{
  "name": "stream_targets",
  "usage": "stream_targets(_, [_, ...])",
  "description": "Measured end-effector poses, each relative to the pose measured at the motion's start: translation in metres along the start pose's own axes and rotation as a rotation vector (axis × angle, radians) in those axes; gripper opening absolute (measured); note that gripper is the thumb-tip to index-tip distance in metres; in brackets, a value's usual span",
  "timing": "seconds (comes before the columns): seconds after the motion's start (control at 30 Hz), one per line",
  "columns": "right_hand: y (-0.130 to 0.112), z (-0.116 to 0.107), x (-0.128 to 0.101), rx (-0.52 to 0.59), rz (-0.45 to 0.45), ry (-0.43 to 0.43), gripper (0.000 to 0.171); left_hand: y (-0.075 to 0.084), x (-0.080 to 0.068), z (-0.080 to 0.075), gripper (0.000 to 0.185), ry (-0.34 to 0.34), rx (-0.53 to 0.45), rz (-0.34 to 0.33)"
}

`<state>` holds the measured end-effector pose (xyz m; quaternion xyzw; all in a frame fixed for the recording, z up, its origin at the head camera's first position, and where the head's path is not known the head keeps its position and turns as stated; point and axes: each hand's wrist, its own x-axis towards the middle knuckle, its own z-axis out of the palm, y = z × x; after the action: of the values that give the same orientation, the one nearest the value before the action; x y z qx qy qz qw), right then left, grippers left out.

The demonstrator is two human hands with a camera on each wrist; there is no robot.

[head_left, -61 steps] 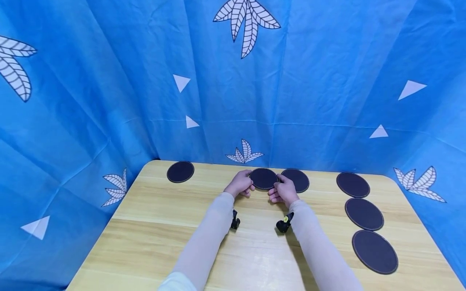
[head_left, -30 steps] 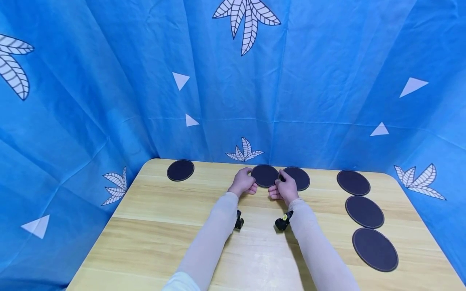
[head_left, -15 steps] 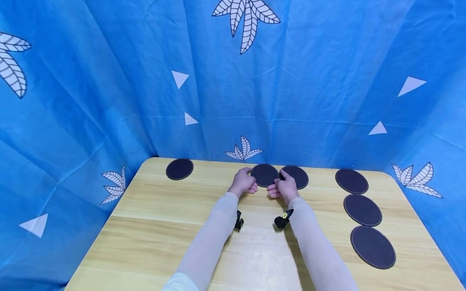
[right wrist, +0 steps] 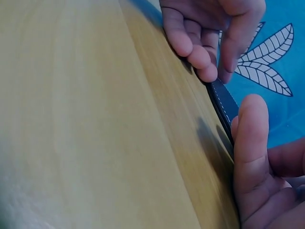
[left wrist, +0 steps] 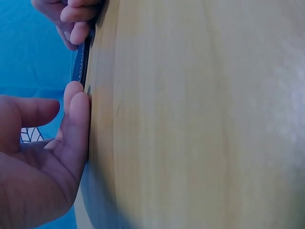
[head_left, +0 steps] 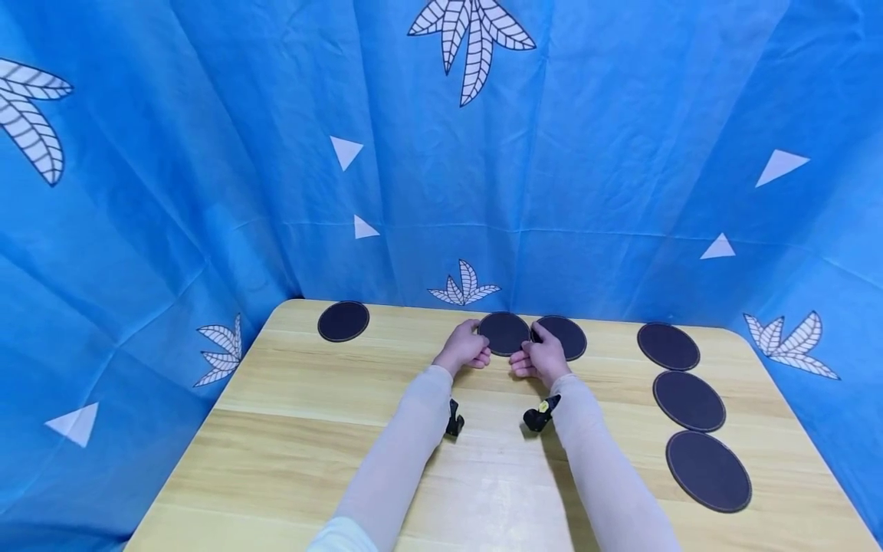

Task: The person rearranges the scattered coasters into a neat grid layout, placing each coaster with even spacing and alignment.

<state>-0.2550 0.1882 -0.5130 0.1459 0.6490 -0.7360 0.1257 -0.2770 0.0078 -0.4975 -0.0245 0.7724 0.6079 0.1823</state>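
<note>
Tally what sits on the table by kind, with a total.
Dark round mats: 6, one held between the left hand and right hand; first mat.
Total: 6.

Six dark round mats (head_left: 503, 333) lie on the surface (head_left: 310, 429): three along the far edge, three down the right edge

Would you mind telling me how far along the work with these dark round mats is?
One mat lies far left, another beside the hands. In hand: left hand and right hand grip the middle mat. Three mats lie untouched at right.
</note>
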Motion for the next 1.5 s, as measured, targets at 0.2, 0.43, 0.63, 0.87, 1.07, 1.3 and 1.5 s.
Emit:
stream_targets(0.2, [0.0, 0.0, 0.0, -0.01, -0.007, -0.005, 0.071, 0.003, -0.004, -0.002, 0.06, -0.012, 0.022, -0.002])
stream_targets(0.43, [0.003, 0.003, -0.003, -0.063, -0.043, 0.01, 0.068, 0.001, -0.009, -0.007, 0.064, -0.049, 0.038, -0.007])
stream_targets(0.63, [0.003, 0.008, -0.009, -0.07, -0.077, 0.063, 0.07, -0.004, -0.017, -0.027, 0.067, -0.091, 0.071, 0.005])
stream_targets(0.87, [0.0, 0.007, -0.009, -0.018, -0.038, 0.088, 0.075, -0.009, -0.025, -0.049, 0.064, -0.1, 0.1, -0.001])
stream_targets(1.07, [0.0, 0.008, -0.007, -0.021, -0.015, 0.06, 0.073, -0.01, -0.03, -0.054, 0.063, -0.118, 0.124, 0.002])
stream_targets(1.3, [-0.001, 0.008, -0.008, -0.012, -0.027, 0.062, 0.076, -0.009, -0.033, -0.058, 0.063, -0.129, 0.131, 0.009])
stream_targets(1.5, [-0.002, 0.015, -0.012, -0.044, -0.058, 0.076, 0.076, -0.011, -0.036, -0.076, 0.054, -0.119, 0.156, 0.019])
